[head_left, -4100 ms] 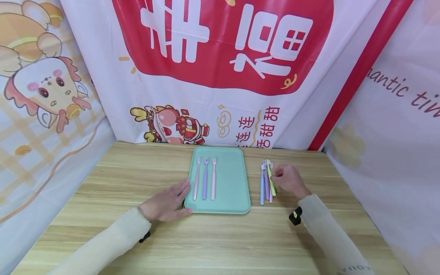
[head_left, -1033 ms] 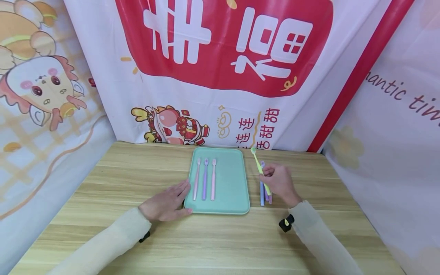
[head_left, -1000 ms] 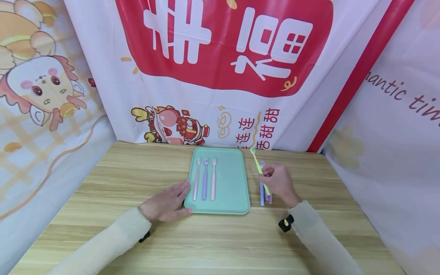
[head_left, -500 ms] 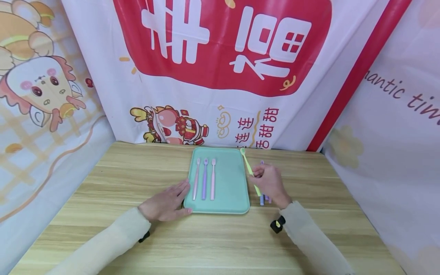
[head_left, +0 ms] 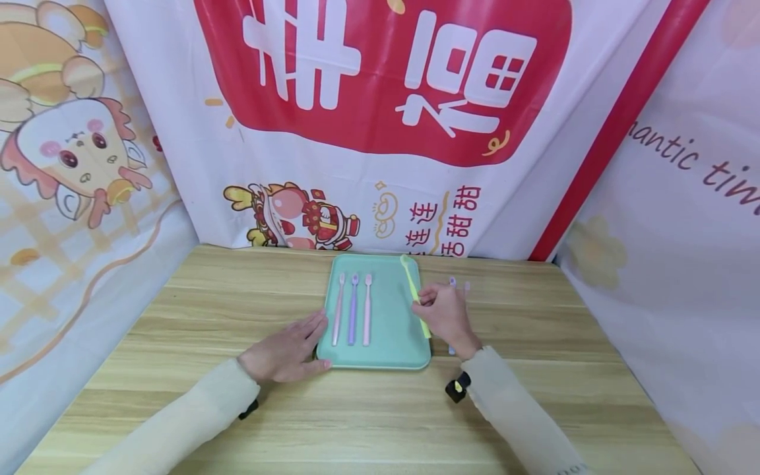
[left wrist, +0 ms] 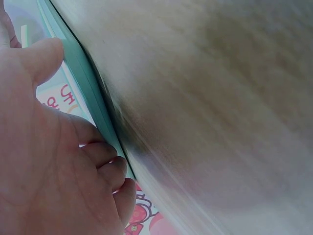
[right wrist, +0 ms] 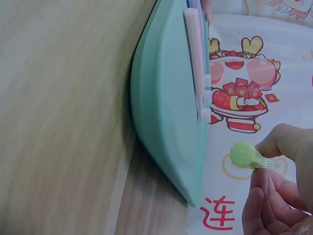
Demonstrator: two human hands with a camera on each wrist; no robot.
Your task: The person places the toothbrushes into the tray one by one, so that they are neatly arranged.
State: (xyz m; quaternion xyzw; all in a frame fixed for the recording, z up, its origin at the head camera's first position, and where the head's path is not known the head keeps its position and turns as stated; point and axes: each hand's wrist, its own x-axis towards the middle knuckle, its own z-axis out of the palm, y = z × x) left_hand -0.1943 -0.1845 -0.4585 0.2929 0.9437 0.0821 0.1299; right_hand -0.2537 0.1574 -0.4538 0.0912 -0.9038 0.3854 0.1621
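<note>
My right hand (head_left: 446,313) pinches a yellow-green toothbrush (head_left: 415,290) by its handle, over the right side of a mint-green tray (head_left: 392,356). In the right wrist view the toothbrush (right wrist: 244,154) points its handle end at the camera, between thumb and fingers. My left hand (head_left: 287,349) rests on the tray's left edge with straight fingers; the left wrist view has the palm of that hand (left wrist: 54,147) against the rim. On the tray lie a pink toothbrush (head_left: 338,313), a purple toothbrush (head_left: 353,313) and another pink toothbrush (head_left: 367,313), side by side.
Right of the tray, a small bunch of toothbrushes (head_left: 452,282) lies on the wooden table (head_left: 356,422), mostly hidden behind my right hand. Printed cloth (head_left: 380,145) hangs behind the table and along both sides.
My right hand has picked the yellow-green toothbrush from the bunch and carried it left, over the tray's right part. My left hand and the three toothbrushes on the tray stay put.
</note>
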